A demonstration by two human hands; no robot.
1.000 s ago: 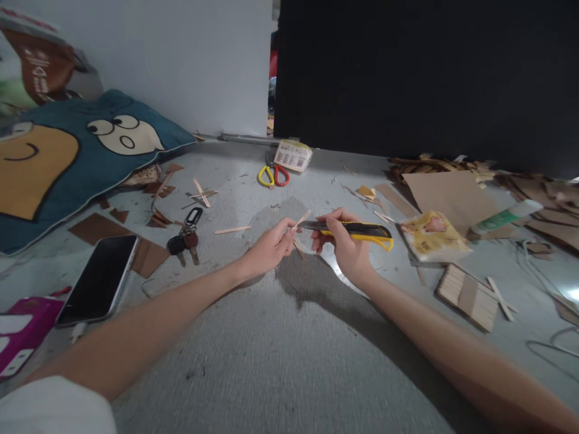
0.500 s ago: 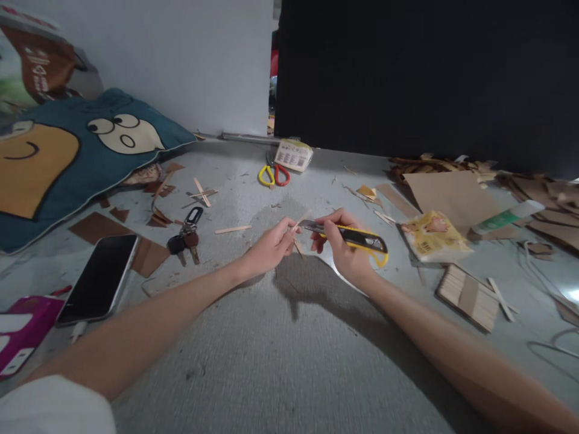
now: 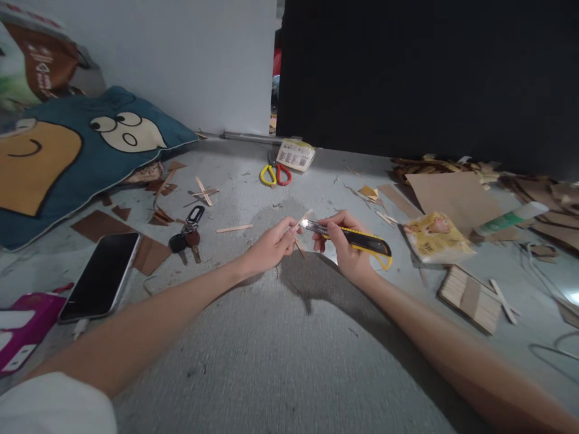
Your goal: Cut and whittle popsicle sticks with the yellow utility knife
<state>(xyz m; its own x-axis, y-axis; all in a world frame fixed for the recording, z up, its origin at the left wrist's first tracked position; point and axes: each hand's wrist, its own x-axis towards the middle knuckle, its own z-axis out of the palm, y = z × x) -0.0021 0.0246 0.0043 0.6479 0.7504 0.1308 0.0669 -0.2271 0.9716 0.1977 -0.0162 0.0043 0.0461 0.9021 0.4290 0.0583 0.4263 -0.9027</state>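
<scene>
My left hand (image 3: 274,242) pinches thin wooden sticks (image 3: 300,247) between thumb and fingers; one end points up to the right, another hangs down below the fingertips. My right hand (image 3: 348,247) is wrapped round a yellow and black utility knife (image 3: 368,242). Its metal blade reaches left to the pinched wood, right by my left fingertips. Whether the edge is cutting into the wood I cannot tell. A single wooden craft stick (image 3: 234,229) lies flat to the left of my left hand. Farther off, several sticks lie crossed (image 3: 205,191).
At the back are scissors (image 3: 276,175) beside a small packet (image 3: 295,155). Keys (image 3: 187,238), a phone (image 3: 100,277) and a blue cushion (image 3: 90,150) lie left. To the right are a yellow packet (image 3: 436,236), a craft stick bundle (image 3: 470,298), a glue stick (image 3: 513,218) and cardboard (image 3: 452,193).
The knife's blade has turned slightly and now catches the light. Both hands keep their grips in nearly the same place; the whole view has shifted a little.
</scene>
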